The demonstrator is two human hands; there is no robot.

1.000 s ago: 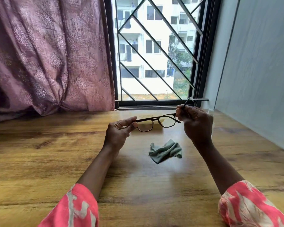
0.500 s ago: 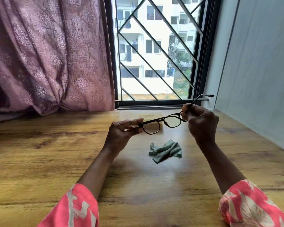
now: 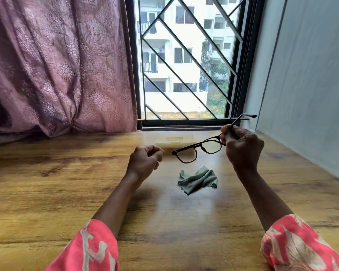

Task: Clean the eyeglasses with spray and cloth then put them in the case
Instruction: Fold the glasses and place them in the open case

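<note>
Dark-framed eyeglasses [image 3: 198,150] hang above the wooden table [image 3: 47,192], tilted down to the left. My right hand [image 3: 242,146] grips them at the right hinge, and the temple arm sticks up past my fingers toward the window. My left hand [image 3: 145,160] hovers just left of the frame, apart from it, with fingers curled in and nothing held. A crumpled grey-green cloth [image 3: 199,179] lies on the table below the glasses. A pale flat case [image 3: 174,141] with printed text lies behind them near the window sill. I see no spray bottle.
A mauve curtain [image 3: 57,65] hangs at the back left down to the table. The barred window [image 3: 184,61] is straight ahead. A grey wall [image 3: 305,85] runs along the table's right edge.
My left hand has let go of the left end of the frame and curled up. The right hand alone now holds the glasses, a little further right.
</note>
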